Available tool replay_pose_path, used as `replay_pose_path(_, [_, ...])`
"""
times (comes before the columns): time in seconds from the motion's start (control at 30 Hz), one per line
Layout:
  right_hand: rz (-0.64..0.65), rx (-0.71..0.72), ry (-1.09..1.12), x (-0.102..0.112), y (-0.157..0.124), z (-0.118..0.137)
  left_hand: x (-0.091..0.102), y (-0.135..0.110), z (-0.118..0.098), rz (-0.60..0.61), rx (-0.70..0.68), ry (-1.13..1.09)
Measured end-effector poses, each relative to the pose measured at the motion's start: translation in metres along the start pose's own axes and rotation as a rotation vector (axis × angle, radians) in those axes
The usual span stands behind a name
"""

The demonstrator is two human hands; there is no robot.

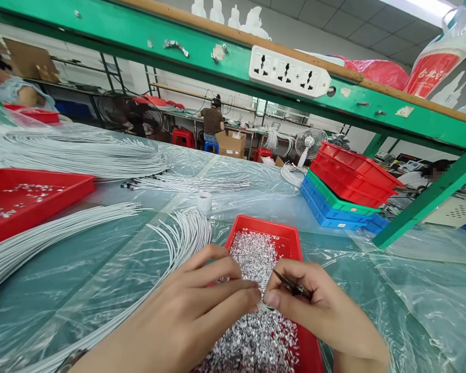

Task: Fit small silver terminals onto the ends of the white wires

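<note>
Both hands meet above a long red tray (309,344) filled with small shiny silver pieces (252,339). My left hand (207,305) reaches in from the left, its fingertips drawn together next to the right thumb. Its thumb is hidden, and what it pinches cannot be made out. A sliver of something pale shows between the two hands. My right hand (314,298) is closed around a small dark pointed tool (289,283) lying across the palm, perhaps tweezers. Its thumb and forefinger pinch together at the pale sliver. White cables (188,233) curve past the left hand and run under its forearm.
More white cable bundles (81,153) lie across the plastic-covered table at left, near another red tray (77,181). A white roll (204,201) stands behind the work tray. Stacked bins (345,181) and a green post (423,197) are at right. A green shelf beam (202,57) crosses above.
</note>
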State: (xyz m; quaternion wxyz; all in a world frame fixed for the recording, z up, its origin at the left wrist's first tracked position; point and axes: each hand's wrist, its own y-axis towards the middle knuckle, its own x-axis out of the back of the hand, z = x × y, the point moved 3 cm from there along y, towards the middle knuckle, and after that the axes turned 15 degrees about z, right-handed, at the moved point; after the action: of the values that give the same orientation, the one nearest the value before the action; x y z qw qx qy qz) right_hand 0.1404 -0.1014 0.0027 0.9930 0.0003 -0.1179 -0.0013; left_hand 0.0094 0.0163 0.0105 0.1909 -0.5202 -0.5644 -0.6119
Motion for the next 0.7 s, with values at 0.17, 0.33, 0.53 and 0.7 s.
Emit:
replay_pose_path(0.17, [0.009, -0.015, 0.058, -0.001, 0.0, 0.0, 0.001, -0.002, -0.002, -0.001, -0.04, 0.026])
replay_pose_path(0.33, [0.026, 0.028, 0.147, -0.003, 0.002, 0.001, 0.002, -0.007, -0.003, 0.013, -0.059, 0.053])
replay_pose_path(0.53, [-0.027, 0.126, 0.338, -0.009, 0.003, -0.005, 0.011, -0.004, -0.005, -0.072, -0.002, 0.112])
replay_pose_path(0.7, [-0.604, 0.318, -0.001, -0.013, -0.012, 0.003, 0.007, 0.007, 0.005, -0.202, 0.201, -0.172])
